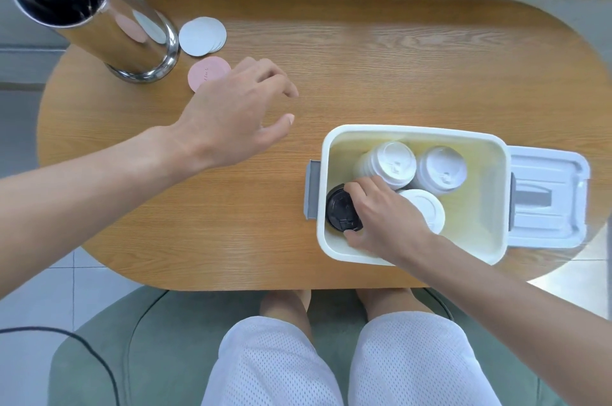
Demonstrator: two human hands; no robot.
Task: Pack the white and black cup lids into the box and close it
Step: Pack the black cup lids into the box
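The right hand (pixel 384 217) grips a stack of black plastic cup lids (pixel 341 208), seating it in the white plastic box's (pixel 414 130) near-left corner beside white lid stacks (pixel 394 164); the left hand (pixel 231 117) hovers, fingers spread, above the wooden bench (pixel 397 58).

I take it for a café: steel straw canister (pixel 96 11), paper coasters (pixel 202 36), takeaway cup lids (pixel 394 164), wooden table (pixel 364 58).
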